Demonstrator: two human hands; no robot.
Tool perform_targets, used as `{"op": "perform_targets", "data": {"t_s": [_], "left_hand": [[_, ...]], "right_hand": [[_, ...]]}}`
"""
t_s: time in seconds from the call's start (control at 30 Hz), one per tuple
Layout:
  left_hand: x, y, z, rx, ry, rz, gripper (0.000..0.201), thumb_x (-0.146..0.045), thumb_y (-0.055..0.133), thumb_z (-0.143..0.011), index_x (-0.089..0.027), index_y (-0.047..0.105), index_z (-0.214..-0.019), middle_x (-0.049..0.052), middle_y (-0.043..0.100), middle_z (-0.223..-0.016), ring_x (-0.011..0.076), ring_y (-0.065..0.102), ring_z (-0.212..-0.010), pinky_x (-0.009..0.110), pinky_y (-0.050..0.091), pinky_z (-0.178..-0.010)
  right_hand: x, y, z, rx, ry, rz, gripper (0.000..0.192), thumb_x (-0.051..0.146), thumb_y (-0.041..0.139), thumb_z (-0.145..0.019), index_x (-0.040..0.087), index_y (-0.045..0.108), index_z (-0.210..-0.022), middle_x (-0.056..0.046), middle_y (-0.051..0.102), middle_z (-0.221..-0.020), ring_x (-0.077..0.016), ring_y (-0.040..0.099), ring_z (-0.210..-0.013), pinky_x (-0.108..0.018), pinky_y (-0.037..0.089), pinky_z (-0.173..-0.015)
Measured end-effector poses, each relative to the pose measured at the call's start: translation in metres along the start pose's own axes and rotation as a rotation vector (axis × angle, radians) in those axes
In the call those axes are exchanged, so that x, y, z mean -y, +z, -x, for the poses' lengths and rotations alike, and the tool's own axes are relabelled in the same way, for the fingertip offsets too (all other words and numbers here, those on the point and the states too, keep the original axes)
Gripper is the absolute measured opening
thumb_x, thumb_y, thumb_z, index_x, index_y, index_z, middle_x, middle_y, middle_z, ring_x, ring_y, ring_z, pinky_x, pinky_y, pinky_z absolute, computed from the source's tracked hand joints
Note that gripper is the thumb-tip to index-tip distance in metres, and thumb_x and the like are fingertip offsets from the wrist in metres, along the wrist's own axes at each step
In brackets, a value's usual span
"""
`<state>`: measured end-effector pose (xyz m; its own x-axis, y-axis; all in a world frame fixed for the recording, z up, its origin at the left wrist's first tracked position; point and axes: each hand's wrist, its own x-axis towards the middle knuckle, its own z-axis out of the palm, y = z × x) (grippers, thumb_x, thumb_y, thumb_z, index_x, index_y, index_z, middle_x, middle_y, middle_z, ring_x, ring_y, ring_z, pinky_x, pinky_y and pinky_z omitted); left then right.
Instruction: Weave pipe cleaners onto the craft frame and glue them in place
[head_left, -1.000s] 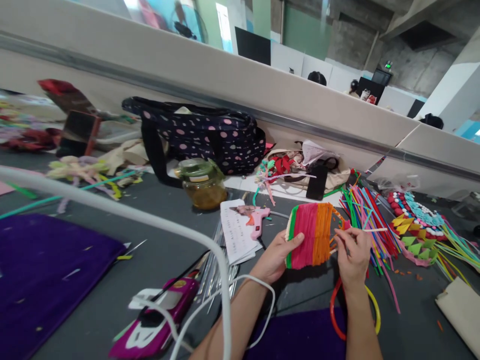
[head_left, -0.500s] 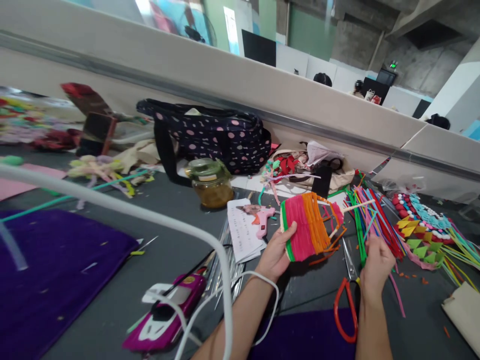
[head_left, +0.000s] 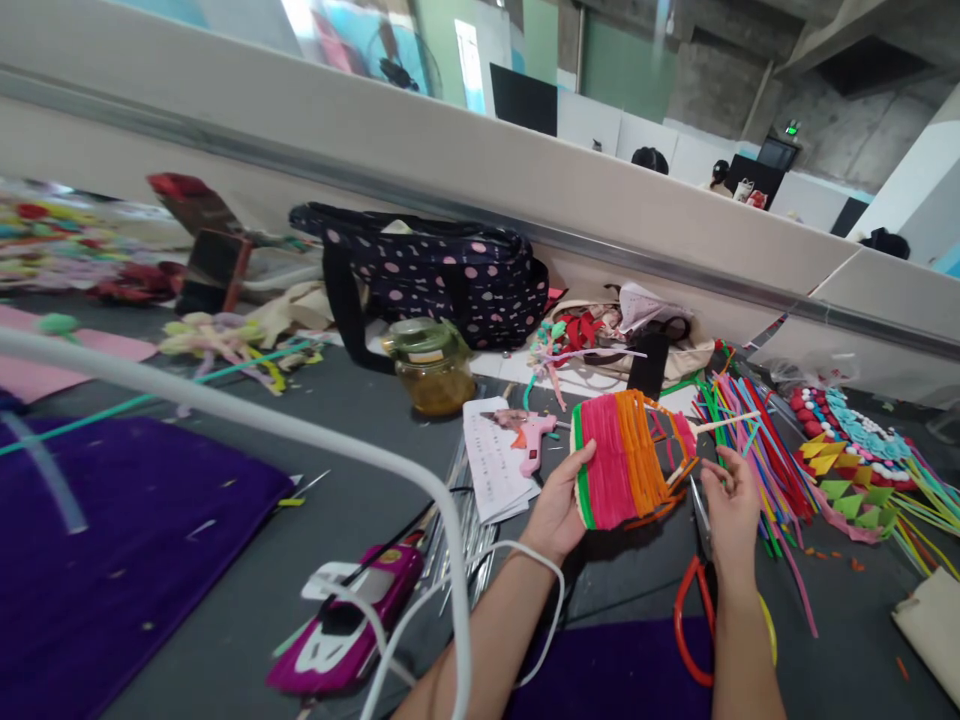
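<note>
Counts: one woven panel (head_left: 626, 458), one pair of scissors (head_left: 697, 590), one glue gun (head_left: 534, 438), one jar (head_left: 433, 365), one spotted bag (head_left: 439, 275), two hands in view.
Woven panel place: held above the grey table (head_left: 225, 600), between the hands, just right of the glue gun.
Left hand (head_left: 559, 505): clamped on the panel's lower left corner, thumb over the front by the green edge, other fingers hidden behind.
Right hand (head_left: 731, 505): just right of the panel, fingers loosely curled at the loose orange ends; whether anything is pinched cannot be told.
Panel axis: strands run top to bottom, tilted slightly left; a pale stick (head_left: 724, 423) juts from the right edge, pointing right.
Scissors: flat on the table, red handles near, blades under the right hand.
</note>
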<state>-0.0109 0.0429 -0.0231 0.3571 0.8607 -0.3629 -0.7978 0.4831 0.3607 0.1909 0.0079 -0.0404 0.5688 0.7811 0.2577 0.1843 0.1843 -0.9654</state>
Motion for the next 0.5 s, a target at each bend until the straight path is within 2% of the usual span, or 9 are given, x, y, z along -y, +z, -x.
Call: {"op": "perform_targets", "data": {"t_s": [0.07,0.17,0.23,0.37,0.5], "left_hand": [[0.002,0.001,0.001,0.011,-0.004,-0.008,0.039,-0.015,0.060,-0.079,-0.010,0.057,-0.118,0.013,0.073,-0.096,0.0271,0.069,-0.088,0.041,0.053,-0.085],[0.006,0.001,0.003,0.057,-0.015,-0.033,0.038,-0.011,0.061,-0.077,-0.010,0.059,-0.115,0.012,0.073,-0.095,0.0267,0.069,-0.089,0.040,0.051,-0.088],[0.008,-0.001,0.004,0.111,-0.068,-0.044,0.036,-0.013,0.061,-0.077,-0.008,0.060,-0.113,0.013,0.073,-0.095,0.0272,0.068,-0.092,0.040,0.049,-0.091],[0.009,-0.007,0.006,0.276,-0.151,0.006,0.041,-0.031,0.058,-0.081,-0.007,0.060,-0.116,0.015,0.071,-0.100,0.0308,0.064,-0.100,0.044,0.044,-0.096],[0.007,-0.007,0.008,0.475,-0.156,0.096,0.056,-0.047,0.050,-0.084,-0.010,0.054,-0.126,0.017,0.067,-0.112,0.0333,0.057,-0.112,0.049,0.035,-0.102]], "right_hand": [[0.000,0.003,0.000,0.049,0.085,-0.070,0.043,0.044,0.064,-0.074,0.018,0.061,-0.107,-0.011,0.064,-0.111,-0.0217,0.063,-0.093,-0.033,0.048,-0.079],[0.001,0.003,0.002,0.050,0.186,-0.145,0.039,0.048,0.061,-0.076,0.016,0.067,-0.097,-0.009,0.070,-0.095,-0.0221,0.064,-0.087,-0.033,0.049,-0.076],[0.000,0.001,0.002,0.029,0.223,-0.194,0.036,0.048,0.065,-0.073,0.017,0.068,-0.090,-0.006,0.071,-0.084,-0.0204,0.064,-0.077,-0.031,0.050,-0.071],[-0.005,-0.002,0.001,0.082,0.323,-0.282,0.032,0.045,0.072,-0.066,0.017,0.068,-0.081,-0.002,0.070,-0.073,-0.0181,0.063,-0.062,-0.029,0.049,-0.060],[-0.009,0.000,0.000,0.153,0.355,-0.301,0.029,0.042,0.074,-0.064,0.018,0.068,-0.077,-0.001,0.069,-0.069,-0.0173,0.062,-0.060,-0.029,0.049,-0.061]]}}
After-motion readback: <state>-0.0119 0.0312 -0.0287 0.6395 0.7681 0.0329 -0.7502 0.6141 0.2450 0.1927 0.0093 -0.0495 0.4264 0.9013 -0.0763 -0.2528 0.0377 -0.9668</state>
